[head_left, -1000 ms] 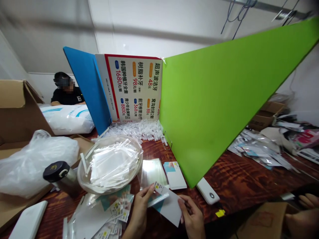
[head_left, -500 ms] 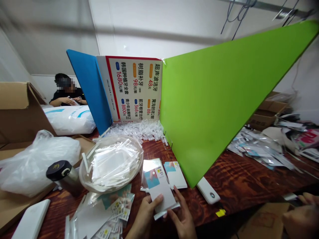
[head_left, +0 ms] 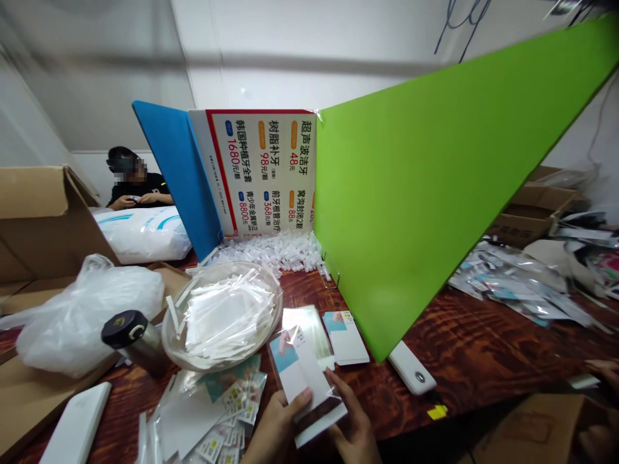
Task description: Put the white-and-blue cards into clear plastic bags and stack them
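My left hand (head_left: 273, 428) and my right hand (head_left: 352, 425) together hold a white card with a blue picture (head_left: 296, 372), which sits partly inside a clear plastic sleeve. My left thumb presses on the card's lower left. My right fingers pinch the sleeve's lower right edge. A second white card edge shows under it near my right hand. Just beyond lie a stack of clear sleeves (head_left: 309, 325) and a stack of similar cards (head_left: 344, 336) on the dark wooden table (head_left: 464, 361).
A clear bowl of white strips (head_left: 222, 316) stands left of the cards, with a black-capped bottle (head_left: 133, 338) and plastic bag (head_left: 91, 309) beside it. Packed cards (head_left: 217, 419) lie at front left. A green divider (head_left: 435, 174), printed board (head_left: 264, 171) and blue panel (head_left: 181, 177) fence the space. Another person (head_left: 135, 187) sits at far left.
The card has gone from tilted between my hands to lying upright in the sleeve, and both hands have drawn it slightly toward me. The view has shifted a little to the left.
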Available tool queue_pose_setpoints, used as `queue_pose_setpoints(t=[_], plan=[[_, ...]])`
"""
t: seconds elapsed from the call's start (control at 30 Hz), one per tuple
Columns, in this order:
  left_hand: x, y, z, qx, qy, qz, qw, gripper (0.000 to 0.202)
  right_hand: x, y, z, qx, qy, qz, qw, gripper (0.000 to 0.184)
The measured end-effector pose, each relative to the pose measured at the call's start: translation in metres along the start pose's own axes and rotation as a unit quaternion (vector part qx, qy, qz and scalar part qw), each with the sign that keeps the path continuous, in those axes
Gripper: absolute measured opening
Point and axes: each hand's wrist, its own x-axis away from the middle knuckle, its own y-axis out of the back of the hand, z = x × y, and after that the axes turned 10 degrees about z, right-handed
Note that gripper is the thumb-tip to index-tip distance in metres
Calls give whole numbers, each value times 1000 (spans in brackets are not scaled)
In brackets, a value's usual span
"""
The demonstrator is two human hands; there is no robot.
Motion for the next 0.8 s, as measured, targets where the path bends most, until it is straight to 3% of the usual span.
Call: queue_pose_setpoints(t=[0.13,0.27,0.37,0.43,0.53,0.6,0.63,0.73,0.8], plan=[[-2,8,4,-84,-8,-15,996,59,-6,-10,-2,-8,12,-48,999,60],[-2,20,10,-180,-10,-42,983,65,-4,-22,-11,66,37,-78,994,51],[13,27,6,-240,18,-71,968,73,3,-23,-17,129,59,-61,988,47],[34,37,-5,-303,30,-59,951,71,4,-17,-18,177,72,-11,981,47],[79,67,-36,-445,23,-93,890,63,-4,7,-13,256,72,54,963,37],[108,96,-63,-520,39,-161,838,60,-15,29,-10,314,56,23,947,33],[120,111,-77,-562,56,-167,809,53,-21,41,-10,353,34,-18,935,37],[141,157,-114,-673,60,-194,711,37,-40,67,-13,483,-109,-130,859,56],[144,185,-130,-739,17,-217,638,34,-51,73,-15,535,-218,-147,803,63]])
